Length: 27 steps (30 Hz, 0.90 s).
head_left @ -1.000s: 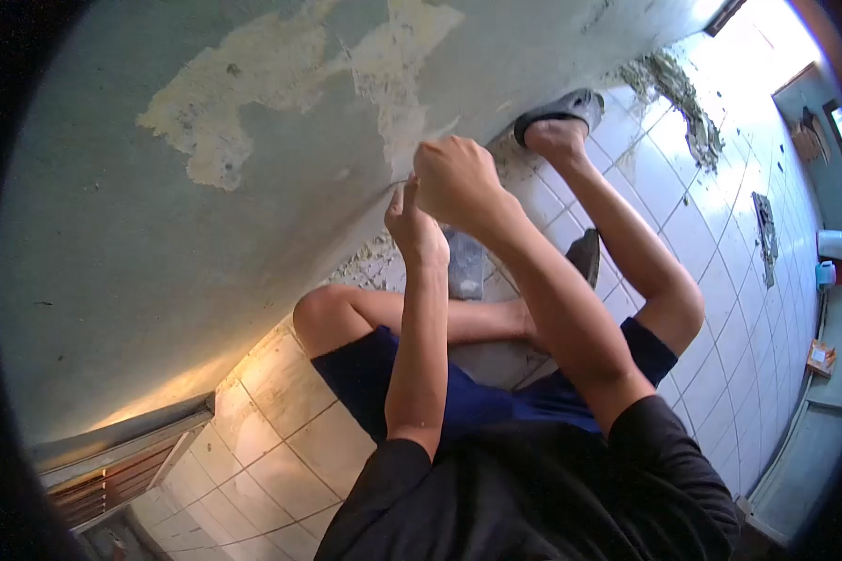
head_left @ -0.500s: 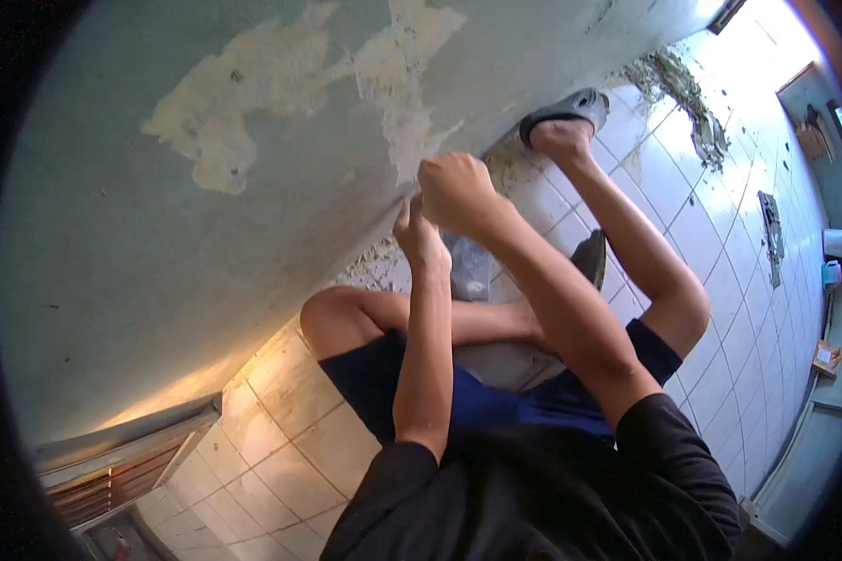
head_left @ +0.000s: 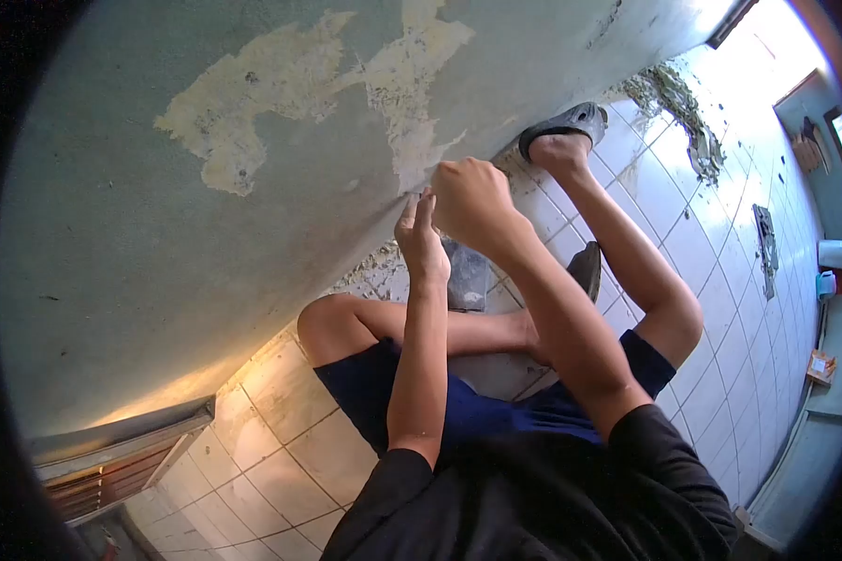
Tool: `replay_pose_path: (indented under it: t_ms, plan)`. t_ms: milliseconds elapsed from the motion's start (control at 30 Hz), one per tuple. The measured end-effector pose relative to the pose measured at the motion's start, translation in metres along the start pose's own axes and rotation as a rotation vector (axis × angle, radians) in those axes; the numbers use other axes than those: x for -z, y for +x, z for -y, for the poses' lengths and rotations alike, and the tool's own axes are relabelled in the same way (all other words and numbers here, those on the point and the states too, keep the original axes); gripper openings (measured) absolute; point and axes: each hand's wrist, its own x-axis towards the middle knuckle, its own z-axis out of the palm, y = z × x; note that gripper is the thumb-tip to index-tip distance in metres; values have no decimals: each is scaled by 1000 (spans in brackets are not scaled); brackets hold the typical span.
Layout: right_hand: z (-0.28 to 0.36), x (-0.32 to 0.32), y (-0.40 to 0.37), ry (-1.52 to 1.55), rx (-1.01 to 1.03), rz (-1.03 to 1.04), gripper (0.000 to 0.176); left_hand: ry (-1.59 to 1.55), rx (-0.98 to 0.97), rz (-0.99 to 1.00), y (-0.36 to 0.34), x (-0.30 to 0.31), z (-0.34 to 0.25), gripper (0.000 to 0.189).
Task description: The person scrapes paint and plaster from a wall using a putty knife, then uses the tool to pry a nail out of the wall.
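Observation:
My left hand (head_left: 423, 248) is raised close to the wall (head_left: 290, 224), its fingers bent and pointing up at the foot of a bare patch (head_left: 407, 140) where the paint is gone. What lies between those fingers is too small to make out. Just right of it, my right hand (head_left: 474, 201) is closed in a fist, back of the hand towards me; anything inside is hidden. Below the hands, a grey, flat-looking piece (head_left: 468, 285) lies on the floor, partly covered by my wrist and leg.
Crumbled debris (head_left: 374, 271) lies along the wall's foot, with a larger heap (head_left: 678, 107) farther off. A dirty flat strip (head_left: 765, 251) rests on the tiled floor (head_left: 720, 327). My shoe (head_left: 566, 126) is beside the wall. A slatted wooden panel (head_left: 112, 477) stands lower left.
My right hand has shifted slightly right and away from the left hand. My left hand's fingers look more spread apart. The whole view has tilted a little.

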Motion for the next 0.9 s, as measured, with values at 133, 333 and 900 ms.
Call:
replay_pose_path:
  t_ms: [133,333,900]
  plan:
    - [0,-9,-1,-2,-17,-35,17,24,38,40,-6,3,-8,33]
    - [2,-18,6,-39,46,8,13,-83,37,42,4,8,2,29]
    - [8,-3,-6,51,15,-2,15,-32,-21,17,-12,0,-17,38]
